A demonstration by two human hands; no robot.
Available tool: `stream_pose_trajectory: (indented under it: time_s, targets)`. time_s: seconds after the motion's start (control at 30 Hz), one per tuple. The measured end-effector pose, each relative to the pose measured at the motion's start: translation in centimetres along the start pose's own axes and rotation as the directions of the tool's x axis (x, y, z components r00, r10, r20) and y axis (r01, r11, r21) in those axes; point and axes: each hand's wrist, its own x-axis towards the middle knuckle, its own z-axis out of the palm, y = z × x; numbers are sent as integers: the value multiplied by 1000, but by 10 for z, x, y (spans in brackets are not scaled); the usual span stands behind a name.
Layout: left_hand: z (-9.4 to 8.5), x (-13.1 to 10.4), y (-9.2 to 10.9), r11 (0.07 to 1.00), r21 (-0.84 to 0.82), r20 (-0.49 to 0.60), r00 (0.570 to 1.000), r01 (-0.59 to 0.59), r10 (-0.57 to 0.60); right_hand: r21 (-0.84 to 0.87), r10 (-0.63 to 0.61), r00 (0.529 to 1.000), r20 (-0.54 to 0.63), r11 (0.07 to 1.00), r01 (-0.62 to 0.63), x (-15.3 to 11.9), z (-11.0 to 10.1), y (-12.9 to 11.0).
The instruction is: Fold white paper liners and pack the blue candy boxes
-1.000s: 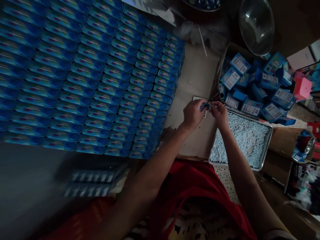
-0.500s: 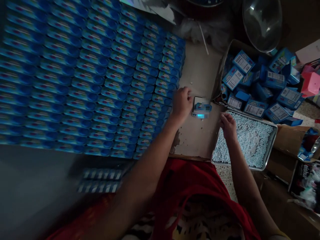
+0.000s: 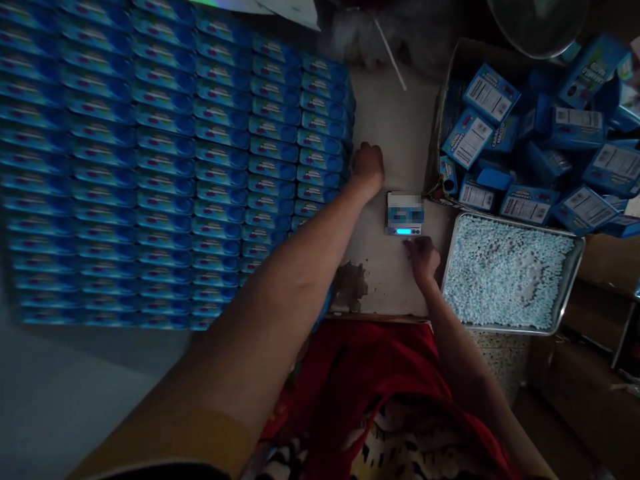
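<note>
A small digital scale (image 3: 389, 226) with a lit blue display lies on the cardboard-like surface, and a pixelated blue item (image 3: 406, 216) rests on it. My left hand (image 3: 369, 165) is beyond the scale, beside the stacked blue boxes (image 3: 273, 148). Its fingers are curled closed, and what is in them is hidden. Just below the scale's display, my right hand (image 3: 425, 260) has thumb and fingertips pinched together close to the surface. A tiny pale speck shows at those fingertips, too small to name. A metal tray (image 3: 567, 313) of pale blue pellets (image 3: 493, 267) lies right of my right hand.
An open carton (image 3: 440, 127) holding jumbled blue boxes (image 3: 537, 207) stands behind the tray. A metal bowl (image 3: 543, 30) is at the upper right. A thin white stick (image 3: 391, 55) lies at the back near crumpled clear plastic (image 3: 350, 37).
My left hand has moved away from me, to the surface beyond the scale. My right hand has gone left from the tray's edge to just below the scale. The view has shifted slightly.
</note>
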Motion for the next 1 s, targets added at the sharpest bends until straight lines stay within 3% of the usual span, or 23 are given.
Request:
stream_pose_trajectory:
  time_s: [0.1,0.17,0.33,0.47,0.6,0.7,0.77,0.9,1.0]
  targets:
    - [-1,3,0,993,62,78,992,98,-102,-68,-53,998,15,996,54,3,3,2]
    - [-2,6,2,993,82,121,988,84,-93,-57,-80,996,45,995,83,2,0,4]
    - [-26,-7,6,997,72,113,993,14,-22,195,-134,978,159,975,102,-10,-38,13]
    - [-70,-60,18,994,33,-34,994,-105,106,334,-134,976,171,940,70,-25,-86,21]
    - [-104,-137,34,990,-86,-126,987,-111,99,399,-168,974,152,912,95,-29,-115,7]
    - [-108,-179,40,978,-193,-142,989,-73,46,368,-259,960,102,907,206,-21,-118,-22]
    - [-104,-194,40,967,-249,-158,987,-54,15,308,-315,948,50,907,285,-12,-114,-46]
    - [-97,-205,40,951,-304,-150,989,-53,7,107,-420,907,26,903,415,10,-99,-85]
    - [-96,-213,41,955,-292,-131,991,-48,10,12,-438,898,38,899,437,19,-90,-90]
